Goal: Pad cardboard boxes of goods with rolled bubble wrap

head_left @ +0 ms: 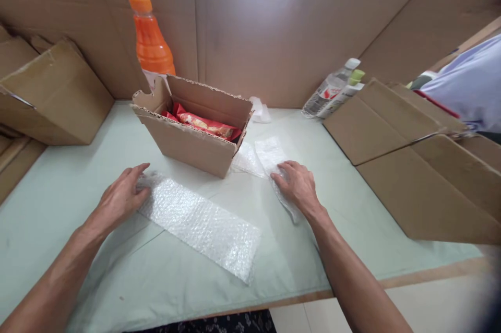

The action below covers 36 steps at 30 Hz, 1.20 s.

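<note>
A long strip of bubble wrap (201, 223) lies flat and slanting across the table. My left hand (123, 192) is at its left end, thumb and fingers apart around the crumpled edge. Farther right, my right hand (297, 184) rests over a second, narrower piece of bubble wrap (270, 150), its fingers bent onto it; part of that piece is under the palm. Between and beyond both hands stands an open cardboard box (188, 145). Inside the box are shiny red packets (207, 124), their lower parts hidden by the box wall.
An orange drink bottle (151, 40) stands behind the box. Clear plastic bottles (329, 90) lean at the back right. Larger cardboard boxes stand at left (66, 98) and right (422, 181). Cardboard walls (254, 30) close off the back of the green cloth-covered table (168, 291).
</note>
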Each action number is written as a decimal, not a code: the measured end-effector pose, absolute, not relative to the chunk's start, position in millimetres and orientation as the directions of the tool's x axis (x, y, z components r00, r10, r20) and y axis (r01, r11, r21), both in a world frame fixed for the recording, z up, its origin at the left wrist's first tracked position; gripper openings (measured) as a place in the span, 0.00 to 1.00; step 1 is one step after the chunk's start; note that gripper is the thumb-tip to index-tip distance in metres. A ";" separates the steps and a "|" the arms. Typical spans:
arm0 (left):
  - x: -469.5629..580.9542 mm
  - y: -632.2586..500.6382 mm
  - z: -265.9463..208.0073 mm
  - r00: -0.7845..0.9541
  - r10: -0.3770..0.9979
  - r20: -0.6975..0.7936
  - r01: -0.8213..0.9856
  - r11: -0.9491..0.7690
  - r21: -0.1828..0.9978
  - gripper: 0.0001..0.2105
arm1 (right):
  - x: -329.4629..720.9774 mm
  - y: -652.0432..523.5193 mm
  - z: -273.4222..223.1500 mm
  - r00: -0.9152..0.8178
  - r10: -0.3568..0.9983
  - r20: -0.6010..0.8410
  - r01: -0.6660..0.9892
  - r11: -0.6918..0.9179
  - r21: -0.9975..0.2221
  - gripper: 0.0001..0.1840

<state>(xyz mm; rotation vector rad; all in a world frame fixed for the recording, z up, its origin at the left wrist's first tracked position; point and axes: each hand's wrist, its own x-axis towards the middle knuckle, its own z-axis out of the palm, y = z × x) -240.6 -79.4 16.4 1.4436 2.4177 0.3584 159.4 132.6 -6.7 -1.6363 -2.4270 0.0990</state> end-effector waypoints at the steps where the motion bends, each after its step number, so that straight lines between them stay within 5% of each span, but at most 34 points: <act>1: -240.4 -81.8 15.2 -0.477 0.870 -0.128 0.796 0.489 0.356 0.35 | 158.7 132.0 -11.3 -0.356 0.919 0.172 0.904 0.385 -0.187 0.15; 9: -241.8 -98.7 12.5 -0.561 0.810 -0.172 0.733 0.582 0.352 0.34 | 184.5 123.1 -4.5 -0.290 0.826 0.482 0.741 0.513 -0.433 0.16; 20: -253.9 -69.2 13.7 -0.543 0.834 -0.099 0.758 0.538 0.368 0.31 | 206.1 100.9 43.5 -0.228 0.693 0.684 0.821 0.514 -0.247 0.15; 26: -250.3 -53.4 24.3 -0.570 0.794 0.210 0.779 0.442 0.444 0.31 | 176.3 56.8 68.7 -0.248 0.643 0.725 0.689 0.643 -0.335 0.04; 28: -233.7 -68.5 32.2 -0.626 0.729 0.276 0.717 0.400 0.571 0.31 | 157.8 26.8 66.6 -0.336 0.618 0.711 0.614 0.716 -0.332 0.10; 30: -206.7 -92.7 37.4 -0.651 0.746 0.142 0.534 0.317 0.784 0.28 | 132.4 -0.7 58.6 -0.463 0.570 0.678 0.497 0.801 -0.334 0.16; 32: -175.7 -117.1 37.2 -0.472 0.874 -0.115 0.217 0.241 0.946 0.30 | 102.3 -19.7 47.8 -0.591 0.498 0.635 0.364 0.867 -0.340 0.18; 36: -133.0 -135.1 24.5 -0.424 0.845 -0.327 -0.011 0.356 0.934 0.32 | 62.8 -26.6 29.9 -0.771 0.412 0.486 0.261 0.900 -0.349 0.12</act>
